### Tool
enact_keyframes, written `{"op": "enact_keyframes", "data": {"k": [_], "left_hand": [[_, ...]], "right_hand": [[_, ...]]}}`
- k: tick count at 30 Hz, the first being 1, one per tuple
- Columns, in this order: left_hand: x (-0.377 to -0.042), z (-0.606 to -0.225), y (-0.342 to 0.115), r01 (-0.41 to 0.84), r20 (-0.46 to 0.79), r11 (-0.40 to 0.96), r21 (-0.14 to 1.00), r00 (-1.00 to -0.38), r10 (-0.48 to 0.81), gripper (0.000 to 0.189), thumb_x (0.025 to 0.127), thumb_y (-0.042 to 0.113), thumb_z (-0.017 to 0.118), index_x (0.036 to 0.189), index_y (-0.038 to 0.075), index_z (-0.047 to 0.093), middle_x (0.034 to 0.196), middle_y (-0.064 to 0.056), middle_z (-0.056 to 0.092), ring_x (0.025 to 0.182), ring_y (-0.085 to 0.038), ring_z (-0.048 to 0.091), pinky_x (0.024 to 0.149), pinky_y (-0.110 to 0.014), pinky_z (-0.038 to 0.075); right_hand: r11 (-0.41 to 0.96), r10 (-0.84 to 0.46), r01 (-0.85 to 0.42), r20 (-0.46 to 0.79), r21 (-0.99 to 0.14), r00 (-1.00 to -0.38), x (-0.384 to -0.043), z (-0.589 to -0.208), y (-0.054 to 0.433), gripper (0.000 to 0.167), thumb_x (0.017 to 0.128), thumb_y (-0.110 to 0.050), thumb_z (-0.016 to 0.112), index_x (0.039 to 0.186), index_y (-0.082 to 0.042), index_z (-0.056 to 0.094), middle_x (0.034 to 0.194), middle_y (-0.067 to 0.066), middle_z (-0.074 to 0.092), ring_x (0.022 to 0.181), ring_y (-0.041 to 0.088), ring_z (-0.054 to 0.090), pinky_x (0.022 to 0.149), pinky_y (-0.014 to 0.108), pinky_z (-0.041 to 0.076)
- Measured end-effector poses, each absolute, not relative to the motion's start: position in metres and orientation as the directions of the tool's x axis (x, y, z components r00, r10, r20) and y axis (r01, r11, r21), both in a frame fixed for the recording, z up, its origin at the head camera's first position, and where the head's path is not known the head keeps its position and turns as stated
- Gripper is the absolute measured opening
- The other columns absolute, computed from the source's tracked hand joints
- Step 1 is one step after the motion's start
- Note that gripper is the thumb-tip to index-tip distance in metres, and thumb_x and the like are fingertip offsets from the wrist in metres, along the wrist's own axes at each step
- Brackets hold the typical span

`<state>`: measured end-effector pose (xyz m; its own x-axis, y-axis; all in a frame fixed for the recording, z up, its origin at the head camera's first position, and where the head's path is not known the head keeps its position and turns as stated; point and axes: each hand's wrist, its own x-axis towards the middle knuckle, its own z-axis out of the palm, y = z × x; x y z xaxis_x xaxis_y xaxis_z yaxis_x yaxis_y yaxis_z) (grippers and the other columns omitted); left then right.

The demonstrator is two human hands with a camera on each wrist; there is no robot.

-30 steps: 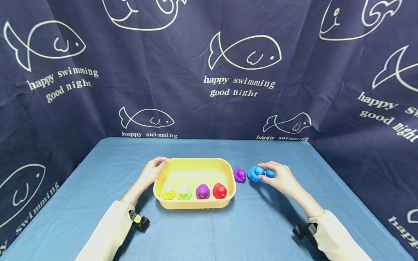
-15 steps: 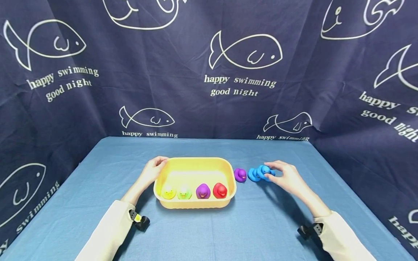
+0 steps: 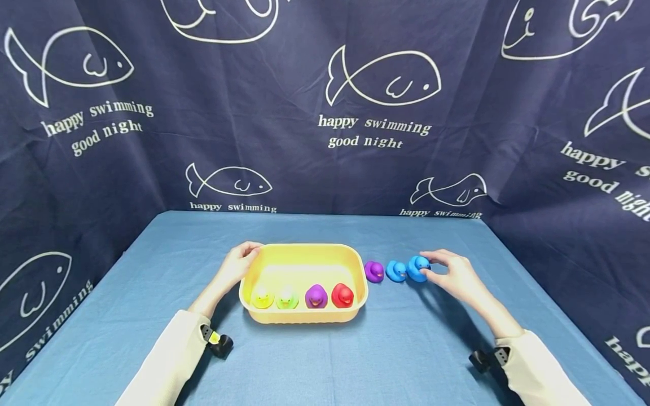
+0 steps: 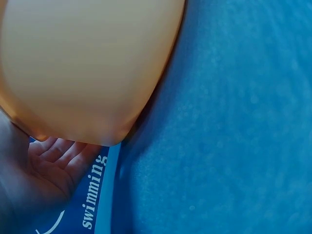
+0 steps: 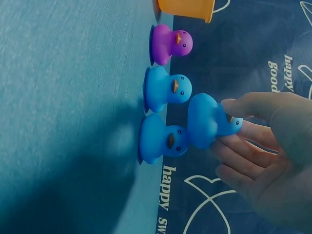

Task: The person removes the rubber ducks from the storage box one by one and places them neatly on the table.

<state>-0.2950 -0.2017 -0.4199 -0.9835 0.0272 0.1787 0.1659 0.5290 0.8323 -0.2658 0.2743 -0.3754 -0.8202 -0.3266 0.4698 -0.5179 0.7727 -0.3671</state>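
Note:
My left hand (image 3: 240, 263) grips the left rim of a yellow plastic basin (image 3: 303, 317); in the left wrist view its fingers are partly hidden behind the basin wall. With thumb and fingers, my right hand (image 3: 449, 274) pinches a blue rubber duck (image 5: 204, 120), raised off the table. In the right wrist view, a second blue duck (image 5: 157, 91) and a third blue duck (image 5: 152, 139) sit upright on the table beneath it. The held duck covers the third one in the head view. A purple duck (image 3: 374, 272) stands between the basin and the blue ducks.
Inside the basin, along its near wall, sit a yellow duck (image 3: 263, 299), a pale green duck (image 3: 287, 299), a purple duck (image 3: 316, 297) and a red duck (image 3: 342, 295). A blue cloth (image 3: 386, 361) covers the table. Dark fish-printed curtains (image 3: 304, 186) enclose the back and sides.
My right hand has carried the held blue duck rightward, from over the second blue duck to over the third. The left hand and the basin have stayed in place.

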Motion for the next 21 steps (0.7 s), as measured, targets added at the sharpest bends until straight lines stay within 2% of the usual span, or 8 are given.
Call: {"op": "enact_keyframes", "data": {"k": [7,21], "left_hand": [[-0.294,-0.418,-0.201,0.167,0.176,0.532,0.830,-0.984,0.033,0.027,0.098,0.018,0.048,0.115,0.002,0.062,0.108,-0.017,0.066,0.097,-0.026,0.060,0.080,-0.032,0.048],[-0.294,-0.417,-0.201,0.163,0.172,0.522,0.837,-0.985,0.031,0.027,0.098,0.017,0.048,0.115,0.001,0.062,0.105,-0.017,0.066,0.093,-0.024,0.060,0.077,-0.029,0.048]], "right_hand": [[0.784,-0.298,-0.497,0.477,-0.372,-0.827,-0.264,-0.370,0.282,0.035,0.078,-0.009,0.074,0.111,-0.002,0.067,0.103,0.013,0.069,0.096,0.033,0.064,0.082,0.048,0.049],[0.804,-0.272,-0.463,0.461,-0.373,-0.844,-0.262,-0.367,0.296,0.036,0.078,-0.009,0.073,0.112,0.000,0.066,0.104,0.017,0.068,0.097,0.038,0.063,0.083,0.051,0.048]]}}
